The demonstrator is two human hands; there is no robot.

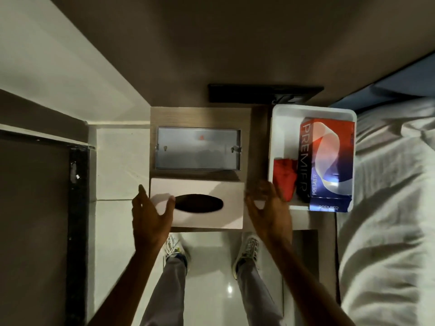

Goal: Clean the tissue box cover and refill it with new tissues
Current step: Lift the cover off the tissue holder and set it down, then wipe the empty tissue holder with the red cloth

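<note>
The left hand (150,212) curls around the left end of the white tissue box cover (207,203), thumb near its dark oval slot, while the right hand (268,208) hangs released just off the right end, likely bracketing it for a two-handed lift. The cover sits at the bench (256,142) front edge, a clear tray (199,149) lies behind it, and to the right a white bin (282,128) keeps the Premier tissue box (327,161) and a red cloth (284,177) handy.
</note>
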